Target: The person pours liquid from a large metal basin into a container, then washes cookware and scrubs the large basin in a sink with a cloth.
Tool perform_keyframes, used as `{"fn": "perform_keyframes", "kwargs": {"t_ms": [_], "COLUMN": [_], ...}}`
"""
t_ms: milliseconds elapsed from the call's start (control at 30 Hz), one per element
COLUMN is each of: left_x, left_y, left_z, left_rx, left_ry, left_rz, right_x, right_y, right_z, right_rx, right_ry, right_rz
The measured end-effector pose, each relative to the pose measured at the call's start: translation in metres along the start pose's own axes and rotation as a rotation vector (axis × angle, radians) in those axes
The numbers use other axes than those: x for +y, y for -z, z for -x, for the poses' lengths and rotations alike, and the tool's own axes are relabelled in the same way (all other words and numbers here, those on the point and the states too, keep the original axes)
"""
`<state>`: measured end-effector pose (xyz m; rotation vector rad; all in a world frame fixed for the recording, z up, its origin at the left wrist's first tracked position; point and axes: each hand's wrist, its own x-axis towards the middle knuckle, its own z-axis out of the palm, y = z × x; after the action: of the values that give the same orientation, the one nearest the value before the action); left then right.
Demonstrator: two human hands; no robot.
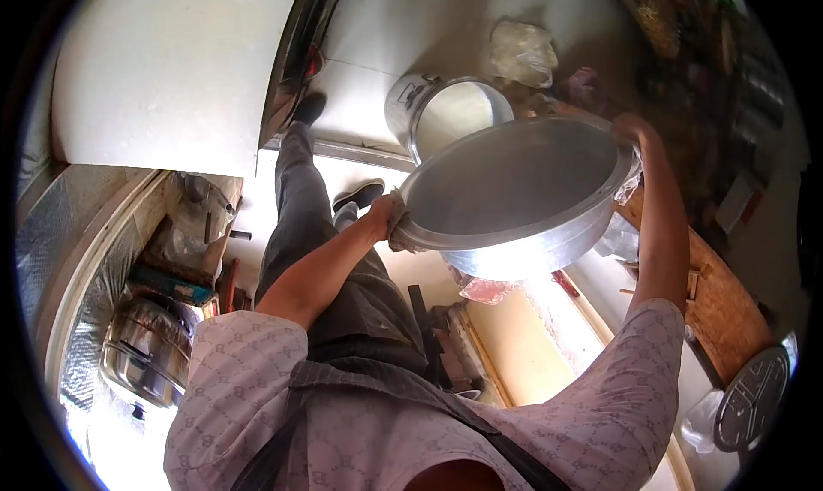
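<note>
A large round metal basin (523,182) is held up in front of my body, tilted, its wide grey inside showing. My left hand (383,216) is closed on its left rim with a crumpled cloth (403,228) between. At the far right rim my right hand (634,131) grips the basin, its fingers partly hidden, with crumpled material (633,178) below it. Just beyond the basin, partly covered by it, stands a tall metal pot (403,105) with something whitish (454,114) inside.
A plastic bag (523,54) lies on the floor behind the pot. White panel (171,62) at upper left; steel vessel (147,349) on the lower-left shelf. A wooden board (724,294) and a dark round lattice object (752,399) are at right. My shoe (360,194) is near the floor ledge.
</note>
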<state>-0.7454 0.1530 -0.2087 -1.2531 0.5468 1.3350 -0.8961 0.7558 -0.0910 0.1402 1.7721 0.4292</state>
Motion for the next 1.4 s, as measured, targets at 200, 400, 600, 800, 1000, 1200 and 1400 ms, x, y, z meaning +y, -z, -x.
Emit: {"fn": "perform_keyframes", "kwargs": {"t_ms": [200, 400, 600, 800, 1000, 1200, 1400], "left_x": [-0.001, -0.001, -0.008, -0.015, -0.018, 0.013, 0.02], "left_y": [0.005, -0.005, 0.009, 0.009, 0.018, -0.02, -0.053], "left_z": [-0.007, 0.018, -0.016, -0.029, -0.059, -0.054, -0.02], "left_rx": [-0.075, -0.096, -0.146, -0.144, -0.071, -0.005, -0.127], "left_ry": [0.064, -0.144, -0.039, 0.03, -0.347, -0.32, -0.611], "left_rz": [0.013, -0.283, -0.089, 0.017, -0.597, -0.685, -1.091], "right_x": [0.009, 0.014, 0.01, 0.011, 0.016, -0.077, -0.287], "right_y": [-0.005, -0.006, -0.003, -0.021, -0.144, -0.418, -0.51], "right_z": [0.007, 0.009, 0.018, 0.044, 0.111, 0.218, 0.271], "right_rx": [0.076, 0.106, 0.128, 0.188, 0.325, 0.375, 0.439], "right_ry": [0.037, 0.086, 0.074, -0.022, -0.207, -0.414, -0.68], "right_rz": [-0.036, 0.013, -0.013, -0.233, -0.682, -1.141, -1.906]}}
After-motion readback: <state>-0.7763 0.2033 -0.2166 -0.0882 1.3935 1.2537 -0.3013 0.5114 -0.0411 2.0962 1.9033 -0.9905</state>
